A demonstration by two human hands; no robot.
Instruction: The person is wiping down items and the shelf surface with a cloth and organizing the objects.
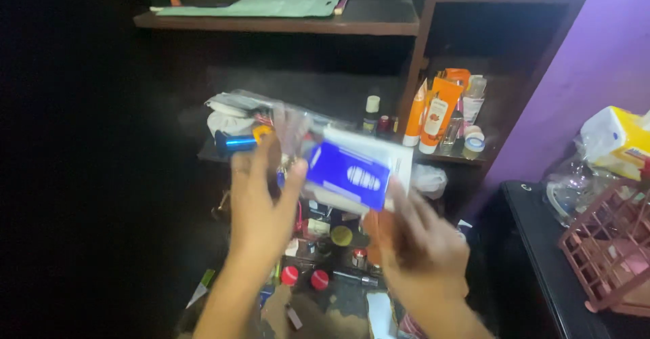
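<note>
My left hand (261, 200) and my right hand (420, 244) are raised together in front of a dark wooden shelf unit. Between them I hold a clear plastic bag (291, 125) with a blue and white box (355, 170) against it. The left hand's fingers pinch the bag near its left side. My right hand grips the lower right corner of the box, with something orange (376, 227) beside its fingers. The picture is blurred, so the bag's contents are hard to tell apart.
Orange tubes (437, 112) and small bottles (372, 112) stand on a shelf (467, 157) behind. Below my hands lies a clutter of small items with red caps (305, 277). A pink crate (609, 244) sits on a black surface (542, 244) at right. A purple wall (582, 75) rises behind it.
</note>
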